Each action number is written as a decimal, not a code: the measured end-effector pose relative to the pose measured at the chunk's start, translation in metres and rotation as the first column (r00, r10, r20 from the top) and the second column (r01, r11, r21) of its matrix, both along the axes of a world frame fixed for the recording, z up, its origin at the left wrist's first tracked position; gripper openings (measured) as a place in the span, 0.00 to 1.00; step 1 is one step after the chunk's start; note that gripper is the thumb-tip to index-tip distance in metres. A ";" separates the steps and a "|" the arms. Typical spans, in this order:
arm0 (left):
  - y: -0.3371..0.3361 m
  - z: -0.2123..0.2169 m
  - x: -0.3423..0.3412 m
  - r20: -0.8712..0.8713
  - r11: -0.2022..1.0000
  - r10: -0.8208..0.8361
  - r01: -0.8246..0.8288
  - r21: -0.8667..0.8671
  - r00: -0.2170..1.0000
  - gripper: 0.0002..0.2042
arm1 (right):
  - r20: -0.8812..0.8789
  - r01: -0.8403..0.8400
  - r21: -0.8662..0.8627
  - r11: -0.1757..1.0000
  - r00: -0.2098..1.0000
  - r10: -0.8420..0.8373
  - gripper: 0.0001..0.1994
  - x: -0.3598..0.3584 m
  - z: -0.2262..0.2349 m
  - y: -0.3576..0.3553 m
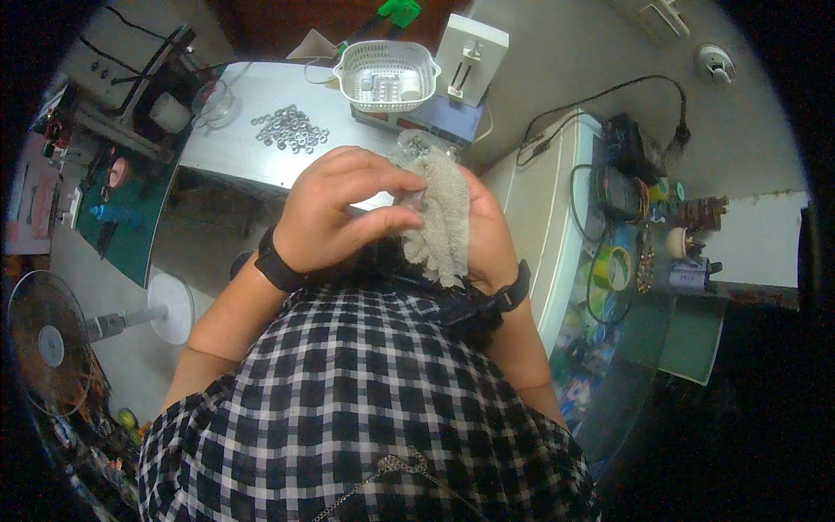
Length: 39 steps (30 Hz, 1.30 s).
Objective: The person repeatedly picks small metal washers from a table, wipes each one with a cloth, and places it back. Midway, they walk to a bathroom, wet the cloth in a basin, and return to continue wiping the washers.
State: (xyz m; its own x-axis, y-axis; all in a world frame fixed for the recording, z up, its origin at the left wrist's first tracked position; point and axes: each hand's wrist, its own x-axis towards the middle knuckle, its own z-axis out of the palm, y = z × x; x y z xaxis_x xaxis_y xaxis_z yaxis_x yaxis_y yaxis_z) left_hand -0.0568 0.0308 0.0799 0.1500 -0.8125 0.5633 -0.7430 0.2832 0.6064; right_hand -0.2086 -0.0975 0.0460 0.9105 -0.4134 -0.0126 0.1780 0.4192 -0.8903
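the grey cloth (445, 209) is located between the 2 hands, raised in front of the checked shirt (348, 374) and just short of the white table (243, 91). left hand (339, 207): thumb and forefinger are bent toward each other, tips at the cloth's left edge, with a small shiny patch between them; whether they pinch anything cannot be told. right hand (493, 239): set behind and to the right of the cloth, backing it; its fingers are mostly hidden, so how tightly they close cannot be told. at the cloth's upper end sits crumpled material, apparently clear plastic (416, 146). handling, in this inspector's judgement: the right hand should give firm, even backing, the left should work with fingertips only, and the loose edge should be held clear of the thumb so that nothing small slips out in the folds. orientation: the cloth's long axis runs away from the body, upper end toward the white basket (385, 97) and leaning slightly left, ragged lower end toward the shirt.
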 end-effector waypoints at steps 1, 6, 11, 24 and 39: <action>-0.001 -0.001 0.000 0.001 1.000 -0.001 0.001 0.005 1.000 0.14 | 0.010 -0.010 0.072 0.997 1.000 0.010 0.22 -0.001 0.000 0.000; -0.001 -0.003 -0.001 -0.031 1.000 0.018 -0.018 0.021 0.999 0.13 | 0.007 0.000 0.053 0.999 1.000 0.000 0.21 -0.005 0.003 0.002; -0.001 -0.004 -0.003 -0.023 1.000 -0.012 0.012 0.028 1.000 0.12 | -0.018 -0.019 -0.056 0.998 1.000 0.018 0.20 -0.006 -0.001 0.002; -0.006 -0.038 0.027 -0.245 0.973 0.071 -0.013 0.230 0.967 0.11 | 0.130 0.275 0.354 0.894 0.932 -0.339 0.17 -0.057 -0.025 -0.037; -0.100 -0.154 0.054 -0.224 0.870 0.272 -0.139 0.473 0.936 0.14 | 0.248 0.141 0.563 0.815 0.911 -0.329 0.20 -0.103 -0.050 -0.048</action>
State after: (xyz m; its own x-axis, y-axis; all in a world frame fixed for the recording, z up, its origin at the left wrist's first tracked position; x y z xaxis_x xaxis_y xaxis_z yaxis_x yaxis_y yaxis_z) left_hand -0.0028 -0.0696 -0.0739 0.4361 -0.8978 0.0615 -0.5382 -0.2054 0.8174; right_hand -0.3120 -0.1459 -0.0039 0.7760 -0.6305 -0.0165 0.5663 0.7080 -0.4219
